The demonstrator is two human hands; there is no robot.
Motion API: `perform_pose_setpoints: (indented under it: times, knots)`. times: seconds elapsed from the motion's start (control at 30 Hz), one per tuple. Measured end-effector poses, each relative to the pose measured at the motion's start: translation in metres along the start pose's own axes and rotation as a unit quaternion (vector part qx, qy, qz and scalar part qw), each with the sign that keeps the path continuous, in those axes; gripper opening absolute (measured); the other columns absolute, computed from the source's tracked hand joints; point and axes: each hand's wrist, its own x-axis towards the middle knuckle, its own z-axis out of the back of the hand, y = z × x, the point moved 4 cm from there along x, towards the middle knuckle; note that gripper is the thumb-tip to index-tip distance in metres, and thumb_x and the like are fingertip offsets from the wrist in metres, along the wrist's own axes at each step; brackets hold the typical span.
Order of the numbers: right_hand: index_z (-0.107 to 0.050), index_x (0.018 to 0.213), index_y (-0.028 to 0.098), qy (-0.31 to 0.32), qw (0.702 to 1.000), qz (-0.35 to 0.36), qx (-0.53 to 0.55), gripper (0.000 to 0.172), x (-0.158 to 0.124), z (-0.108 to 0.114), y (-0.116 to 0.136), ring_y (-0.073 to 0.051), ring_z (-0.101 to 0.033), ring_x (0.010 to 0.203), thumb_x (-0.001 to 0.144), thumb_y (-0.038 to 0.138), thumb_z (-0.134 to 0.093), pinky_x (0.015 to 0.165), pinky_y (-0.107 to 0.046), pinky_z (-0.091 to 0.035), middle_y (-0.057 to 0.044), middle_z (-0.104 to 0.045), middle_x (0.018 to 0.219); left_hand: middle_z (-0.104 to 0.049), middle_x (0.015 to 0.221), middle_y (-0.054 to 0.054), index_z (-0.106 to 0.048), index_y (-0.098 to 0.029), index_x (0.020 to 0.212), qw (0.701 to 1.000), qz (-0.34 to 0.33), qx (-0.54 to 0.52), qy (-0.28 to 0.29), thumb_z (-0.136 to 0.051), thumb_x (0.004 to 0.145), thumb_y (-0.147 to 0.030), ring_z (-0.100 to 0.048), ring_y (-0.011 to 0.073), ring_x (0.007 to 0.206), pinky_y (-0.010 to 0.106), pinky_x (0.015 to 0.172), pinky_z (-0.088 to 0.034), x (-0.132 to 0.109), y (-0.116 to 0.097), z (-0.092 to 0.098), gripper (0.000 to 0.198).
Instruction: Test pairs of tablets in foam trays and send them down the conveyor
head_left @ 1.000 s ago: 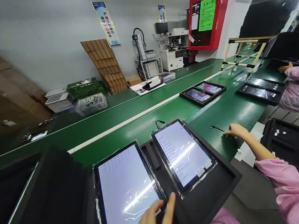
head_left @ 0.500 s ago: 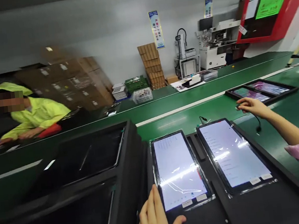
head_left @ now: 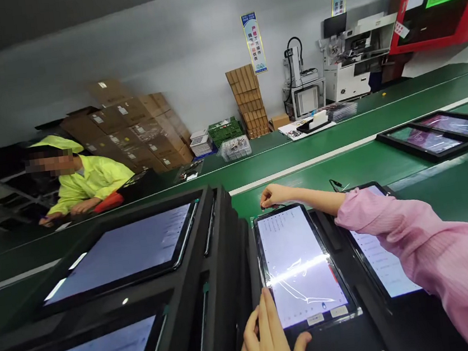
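Note:
My left hand (head_left: 269,337) lies with its fingers stretched out along the lower left edge of a lit tablet (head_left: 299,264), which rests in a black foam tray (head_left: 321,346). At that tablet's far end, my right hand (head_left: 277,194) is closed in a pinch on a thin black cable (head_left: 278,206); whether the cable touches the tablet I cannot tell. My pink sleeve crosses over a second lit tablet (head_left: 385,259) in the same tray and hides part of it. To the left, stacked foam trays (head_left: 220,244) bear more tablets (head_left: 132,249) with lit screens.
Farther right on the green bench (head_left: 342,160) lies a black tray (head_left: 434,150) with two colourful screens. Another cable end (head_left: 336,184) sits behind the second tablet. A person in yellow (head_left: 94,177) works at the far left. Cartons (head_left: 136,136) and machines stand along the wall.
My right hand has swung left from beside the tray to the first tablet's far end, bringing the cable. The left-hand tablets' screens looked dark and now look lit. My view has shifted.

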Motion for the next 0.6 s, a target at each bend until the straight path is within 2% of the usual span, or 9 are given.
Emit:
perform_pose_setpoints:
  times: [0.13,0.33,0.43,0.6]
  knots:
    - [-0.067,0.064,0.013,-0.004,1.000,-0.022,-0.010,0.009,0.002,-0.004,-0.011,-0.007,-0.046,0.048,0.072,0.011,-0.070,0.053,-0.021,-0.039,0.004,-0.056,0.052,-0.063,0.136,0.011,-0.050,-0.013,0.144,1.000,0.010,0.009,0.007,-0.068,0.083,-0.018,-0.053,0.0285,0.117,0.039,0.090,-0.050,0.002,-0.003,0.002,0.063]
    - [-0.070,0.072,0.014,0.004,0.999,-0.046,-0.019,0.005,0.003,-0.005,-0.018,-0.008,-0.048,0.053,0.076,0.012,-0.069,0.057,-0.020,-0.038,0.004,-0.059,0.057,-0.065,0.133,0.011,-0.052,-0.013,0.141,1.000,0.016,0.004,0.022,-0.067,0.082,-0.015,-0.055,0.0273,0.115,0.040,0.090,-0.049,0.003,-0.003,0.003,0.061]
    - [-0.069,0.072,0.013,0.038,0.997,-0.064,-0.026,0.007,0.006,-0.004,-0.017,-0.007,-0.046,0.051,0.078,0.011,-0.068,0.056,-0.021,-0.038,0.005,-0.055,0.053,-0.065,0.133,0.012,-0.050,-0.013,0.143,1.000,0.014,-0.003,0.025,-0.066,0.084,-0.017,-0.054,0.0272,0.115,0.040,0.091,-0.049,0.002,-0.001,0.002,0.061]
    - [-0.066,0.073,0.011,0.139,0.984,-0.108,-0.036,0.010,0.017,-0.006,-0.009,-0.007,-0.051,0.051,0.082,0.011,-0.068,0.057,-0.020,-0.044,0.003,-0.057,0.057,-0.065,0.134,0.013,-0.047,-0.014,0.145,0.999,0.023,-0.007,0.039,-0.063,0.086,-0.018,-0.054,0.0279,0.117,0.041,0.091,-0.049,0.000,-0.001,-0.001,0.061]
